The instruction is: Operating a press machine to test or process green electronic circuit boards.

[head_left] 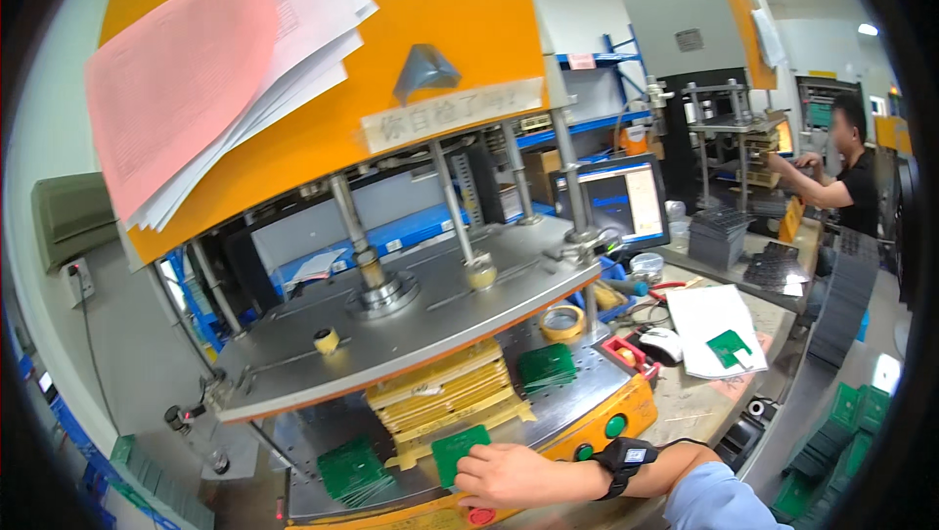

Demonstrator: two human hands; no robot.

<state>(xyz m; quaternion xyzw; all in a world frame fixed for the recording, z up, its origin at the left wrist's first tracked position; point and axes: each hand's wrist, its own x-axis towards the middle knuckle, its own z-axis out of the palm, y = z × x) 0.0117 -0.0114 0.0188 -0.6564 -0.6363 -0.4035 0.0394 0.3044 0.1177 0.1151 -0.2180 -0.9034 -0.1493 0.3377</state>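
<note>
My right hand (514, 476) reaches in from the lower right, its fingers closed on the near edge of a green circuit board (456, 452). That board is at the front of the press bed, just before a yellow taped fixture (445, 388). Left of the fixture lies a fanned stack of green circuit boards (352, 471). To its right, another green stack (547, 368) rests on the metal bed. A black band with a small device (626, 457) wraps my right wrist. My left hand is out of view.
An upper metal plate (460, 295) on posts spans above the fixture. Green buttons (614, 425) and a partly covered red button (479, 515) line the yellow front. Tape (561, 323), a mouse (661, 345) and paper (709, 330) are at right. Another person (846, 178) works farther back.
</note>
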